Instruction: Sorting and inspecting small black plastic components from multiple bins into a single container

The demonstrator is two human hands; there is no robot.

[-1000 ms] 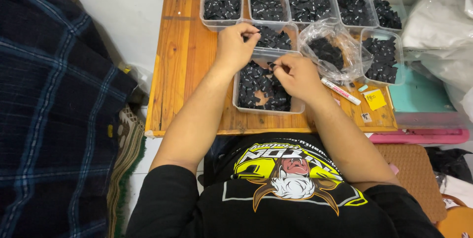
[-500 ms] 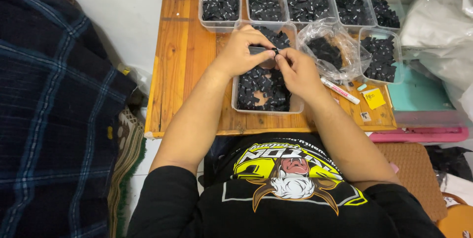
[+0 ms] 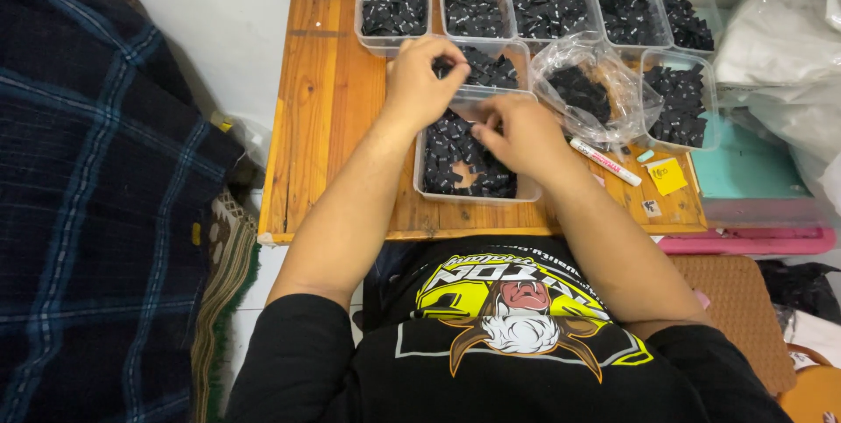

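The near tub (image 3: 477, 179) is a clear plastic box that sits on the wooden table (image 3: 328, 108), right in front of the person. It is full of small black pieces (image 3: 447, 156). Its long side runs away from the person, toward the row of 5 tubs (image 3: 526, 3) at the back of the table.

Both hands are over the near tub. The left hand (image 3: 423, 81) is above its far left corner, with the fingers curled in. The right hand (image 3: 523, 132) is over its right side, fingers bent down close to the pieces. The 2 hands are close together but not touching. I cannot tell if either hand pinches a piece, because the fingertips are hidden.

The right hand is lower and nearer to the pieces. A white marker pen (image 3: 606, 162) lies just right of the near tub.
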